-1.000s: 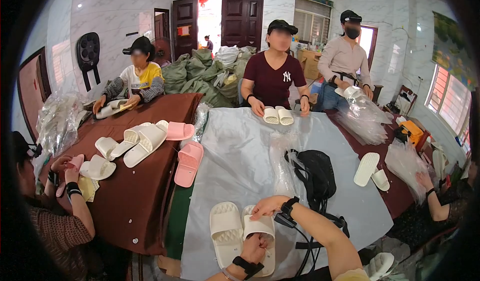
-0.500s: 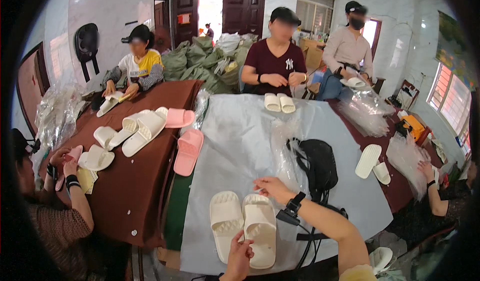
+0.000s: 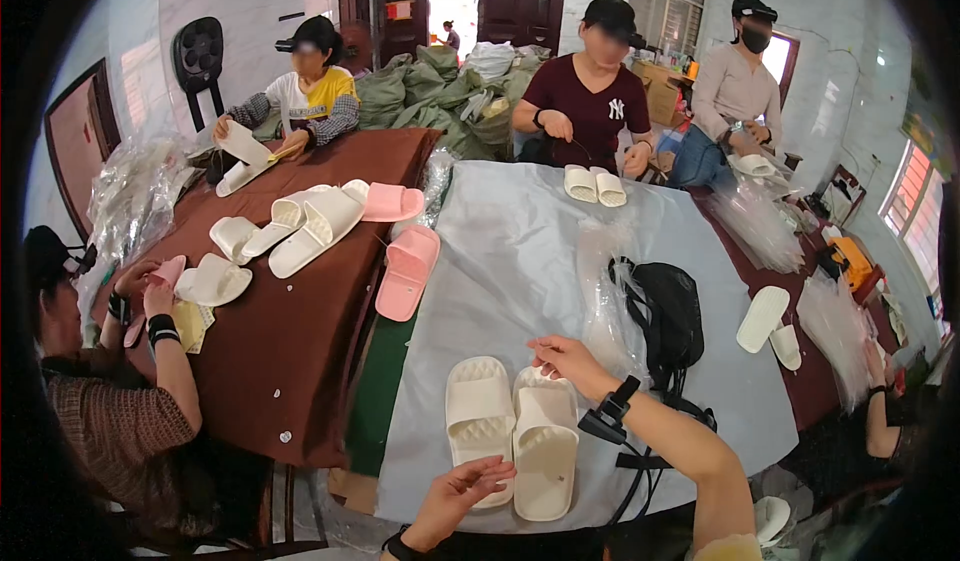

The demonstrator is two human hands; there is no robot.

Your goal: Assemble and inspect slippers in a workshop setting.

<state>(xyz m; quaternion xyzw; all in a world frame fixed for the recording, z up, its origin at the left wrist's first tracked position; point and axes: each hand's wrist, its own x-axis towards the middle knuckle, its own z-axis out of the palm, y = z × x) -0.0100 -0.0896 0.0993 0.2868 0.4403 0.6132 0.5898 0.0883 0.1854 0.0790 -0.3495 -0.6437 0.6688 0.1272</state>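
Observation:
A pair of cream slide slippers lies side by side on the grey cloth in front of me, toes pointing away. My left hand [image 3: 468, 489] is over the heel end of the left slipper [image 3: 478, 411], fingers stretched out and a little apart, holding nothing I can see. At the toe end of the right slipper [image 3: 545, 461], my right hand [image 3: 568, 358] has its fingers bent together in a pinch. Whatever those fingers may hold is too small to make out. A black strap device [image 3: 612, 416] sits on my right wrist.
Beyond my right hand lie a black bag [image 3: 665, 321] with straps and clear plastic bags [image 3: 605, 291]. Another cream pair [image 3: 594, 186] sits at the far edge. Pink slippers [image 3: 408, 273] and several cream ones [image 3: 315, 226] are on the left, brown-covered table [image 3: 250, 371]. Co-workers sit around.
The whole view has shifted, so things appear further right and slightly higher. My left hand has opened out its fingers over the left slipper's heel. My right hand stays by the right slipper's toe.

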